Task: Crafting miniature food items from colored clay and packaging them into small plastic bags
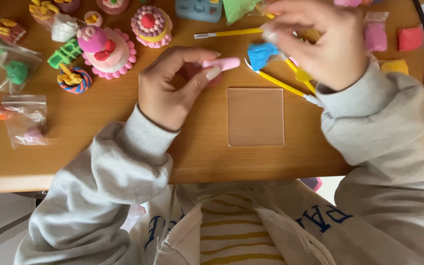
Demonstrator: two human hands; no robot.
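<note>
A wooden table [99, 132] fills the view from above, with a person in a grey sweatshirt leaning over its near edge. The left hand [172, 88] rests on the table with thumb and fingers pinched around a small roll of pink clay [224, 63], which sticks out to the right just above a clear square plate [255, 117] lying flat on the wood. The right hand [320, 41] hovers higher, fingers bunched around something small and pale (too blurred to tell what), with a lump of blue clay [262, 53] just under it. Yellow-handled modelling tools [280, 84] lie crossed beneath that hand. To the left stand finished clay cakes [106, 49], pink and frilled, near small plastic bags [23, 120] holding bits of clay. Blocks of coloured clay [410, 38] sit at the far right.
</note>
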